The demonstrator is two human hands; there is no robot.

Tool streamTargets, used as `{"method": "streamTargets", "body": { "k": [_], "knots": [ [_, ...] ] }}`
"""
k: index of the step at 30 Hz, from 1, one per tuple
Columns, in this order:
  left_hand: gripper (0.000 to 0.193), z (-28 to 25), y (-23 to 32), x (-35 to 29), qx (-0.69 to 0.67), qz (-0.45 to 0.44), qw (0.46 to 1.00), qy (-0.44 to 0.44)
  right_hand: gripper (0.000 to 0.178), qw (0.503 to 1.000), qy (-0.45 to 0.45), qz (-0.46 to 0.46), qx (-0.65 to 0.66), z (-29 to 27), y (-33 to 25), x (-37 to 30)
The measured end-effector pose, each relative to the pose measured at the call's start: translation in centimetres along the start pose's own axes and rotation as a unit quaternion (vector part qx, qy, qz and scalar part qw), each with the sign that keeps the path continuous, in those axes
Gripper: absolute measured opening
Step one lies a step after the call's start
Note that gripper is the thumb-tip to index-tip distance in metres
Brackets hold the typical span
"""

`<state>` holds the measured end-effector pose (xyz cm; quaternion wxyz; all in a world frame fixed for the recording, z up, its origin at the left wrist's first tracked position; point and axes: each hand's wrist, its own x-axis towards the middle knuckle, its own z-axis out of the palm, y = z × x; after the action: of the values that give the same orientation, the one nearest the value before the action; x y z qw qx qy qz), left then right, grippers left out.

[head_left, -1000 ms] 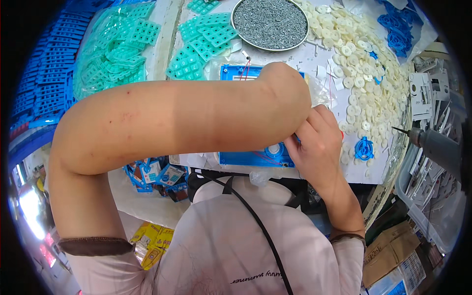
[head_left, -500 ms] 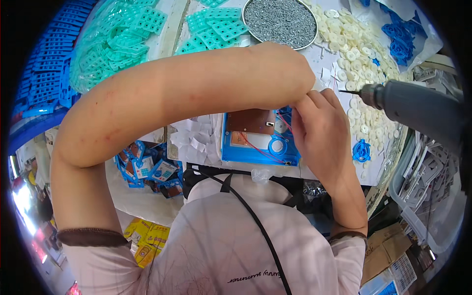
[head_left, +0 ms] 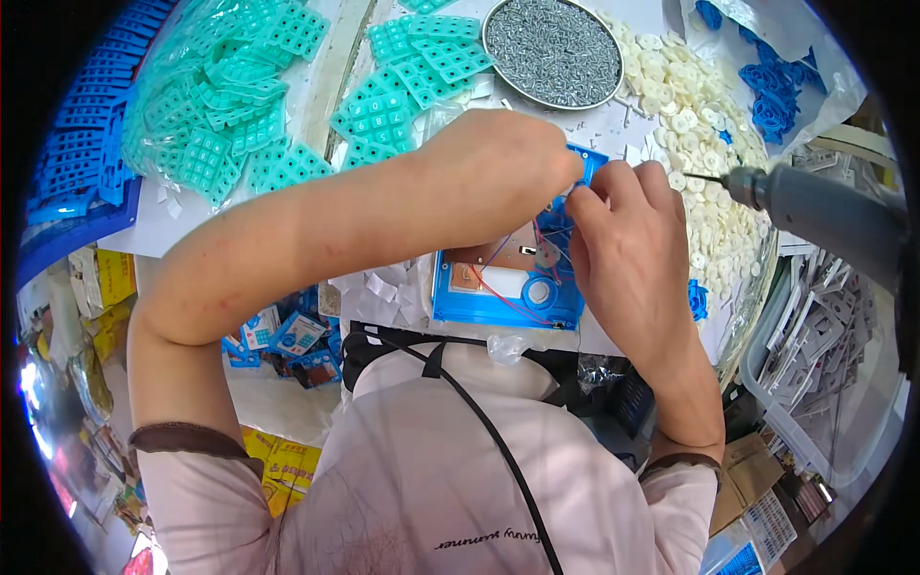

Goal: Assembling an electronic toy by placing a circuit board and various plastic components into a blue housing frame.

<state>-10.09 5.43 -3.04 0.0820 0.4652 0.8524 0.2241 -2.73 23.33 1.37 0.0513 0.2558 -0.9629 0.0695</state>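
A blue plastic case lies on the worktable in front of me, holding a brown circuit board, thin red and dark wires and a round ring-shaped seat. My left hand reaches across the case's upper part, its fingers curled; what they hold is hidden beneath the hand. At the case's right edge is my right hand, fingers bent and drawn together close to the left fingertips. Anything between them is too small or covered to name.
A grey power screwdriver points in from the right. Beyond my hands stand a round tray of screws, white plastic discs and green rubber keypads. Blue parts fill the far left; a clear bin sits right.
My left hand has shifted left and slightly toward me, so the case's upper right corner now shows. The right hand stays beside the case with its fingers more bent. The view has shifted slightly.
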Motion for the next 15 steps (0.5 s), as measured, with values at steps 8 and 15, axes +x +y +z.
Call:
{"method": "streamTargets", "body": {
  "k": [8,15],
  "knots": [
    [0.009,1.5,0.2,-2.5,-0.075,-0.013,0.991,0.108,0.007,0.996,-0.082,-0.009,-0.037,0.8,0.2,1.0],
    [0.013,2.5,0.3,-3.0,-0.118,0.011,0.975,0.189,0.011,0.995,0.0,0.041,0.093,0.0,1.2,0.7]
  ]
}}
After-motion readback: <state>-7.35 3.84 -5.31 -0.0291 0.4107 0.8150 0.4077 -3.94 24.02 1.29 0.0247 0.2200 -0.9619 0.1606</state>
